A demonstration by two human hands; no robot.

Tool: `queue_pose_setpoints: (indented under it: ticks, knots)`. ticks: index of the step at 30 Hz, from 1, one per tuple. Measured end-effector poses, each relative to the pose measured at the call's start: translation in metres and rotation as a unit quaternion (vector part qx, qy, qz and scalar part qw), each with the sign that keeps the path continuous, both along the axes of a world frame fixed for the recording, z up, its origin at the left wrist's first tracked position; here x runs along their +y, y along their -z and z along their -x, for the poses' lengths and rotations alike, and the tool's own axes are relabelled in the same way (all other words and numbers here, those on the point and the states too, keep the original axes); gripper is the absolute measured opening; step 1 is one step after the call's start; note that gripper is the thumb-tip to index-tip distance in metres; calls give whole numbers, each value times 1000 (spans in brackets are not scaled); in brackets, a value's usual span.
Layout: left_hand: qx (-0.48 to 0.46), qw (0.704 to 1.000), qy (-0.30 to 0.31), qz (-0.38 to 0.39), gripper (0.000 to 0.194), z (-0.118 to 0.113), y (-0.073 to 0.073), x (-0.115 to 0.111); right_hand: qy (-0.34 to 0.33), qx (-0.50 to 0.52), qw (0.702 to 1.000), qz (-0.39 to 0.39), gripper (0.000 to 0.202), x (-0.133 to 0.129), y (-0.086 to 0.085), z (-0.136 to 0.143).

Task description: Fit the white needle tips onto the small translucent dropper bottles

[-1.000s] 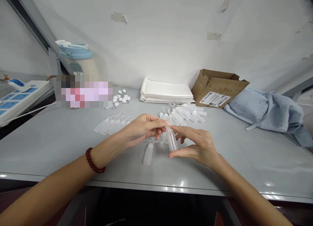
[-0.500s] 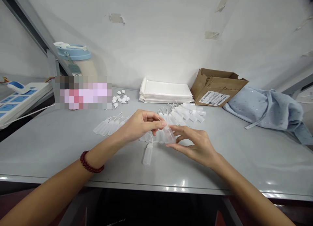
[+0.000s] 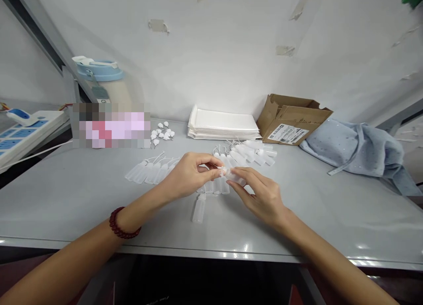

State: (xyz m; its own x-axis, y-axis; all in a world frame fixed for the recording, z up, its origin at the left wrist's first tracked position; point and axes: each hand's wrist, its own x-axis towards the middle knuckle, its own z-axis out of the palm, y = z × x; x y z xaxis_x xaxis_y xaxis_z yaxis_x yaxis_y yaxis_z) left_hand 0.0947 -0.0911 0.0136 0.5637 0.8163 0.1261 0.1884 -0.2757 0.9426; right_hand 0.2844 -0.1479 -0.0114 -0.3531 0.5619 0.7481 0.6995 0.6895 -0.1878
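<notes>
Both hands meet over the middle of the grey table [image 3: 158, 221]. My right hand [image 3: 261, 190] grips a small translucent bottle [image 3: 236, 177], tilted with its neck toward the left. The fingertips of my left hand [image 3: 194, 173] pinch a small white piece [image 3: 223, 170] at that neck; its exact shape is unclear. One bottle [image 3: 198, 209] with a white cord lies apart, nearer the front edge. Several more bottles lie under and behind the hands, partly hidden. Another row of corded bottles [image 3: 142, 171] is at the left, and a further group [image 3: 254, 153] lies behind to the right.
Several small white caps [image 3: 161, 133] lie at the back left. Behind the hands are a stack of white trays [image 3: 224, 122], a cardboard box [image 3: 294, 120] and blue cloth [image 3: 357, 148]. A tumbler [image 3: 105, 80] and a power strip [image 3: 23, 135] stand left.
The held bottle has tipped from nearly upright toward horizontal, and my right fingers have closed further round it. My left fingertips have come to the bottle's neck.
</notes>
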Motion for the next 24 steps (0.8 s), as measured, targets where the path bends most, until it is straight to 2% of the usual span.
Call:
queue_pose_setpoints:
  ticks: [2, 4, 6, 8, 10, 12, 13, 15, 18, 21, 24]
  knots:
    - [-15, 1000, 2, -15, 15, 0, 2, 0, 6, 37, 998, 49, 17, -2, -1, 1]
    - [-34, 999, 8, -30, 13, 0, 2, 0, 9, 109, 982, 151, 13, -3, -5, 2]
    - [-44, 998, 18, -36, 13, 1, 3, 1, -5, 203, 935, 291, 15, -4, -11, 2]
    - [-46, 998, 32, -36, 13, 2, 2, 1, -40, 283, 863, 417, 19, -3, -16, 2]
    - [-51, 997, 44, -30, 14, 2, 1, 1, -78, 328, 799, 499, 22, -1, -19, 0]
    - [-59, 997, 54, -19, 15, 2, -1, 0, -105, 341, 767, 533, 23, 1, -20, 0]
    - [-66, 996, 58, -15, 14, 2, -1, 0, -109, 342, 766, 534, 22, 1, -20, 0]
    - [-78, 995, 63, -8, 11, 2, -2, 0, -95, 335, 792, 502, 19, 0, -19, 2]
    - [-89, 995, 32, 24, 11, 1, -3, 0, -54, 286, 873, 392, 16, -3, -14, 5]
    - [-68, 994, 6, 86, 22, 2, -3, 0, -6, 189, 948, 256, 14, -5, -9, 5]
    - [-24, 996, 28, 80, 21, 3, -4, -1, 13, 111, 982, 154, 14, -3, -5, 3]
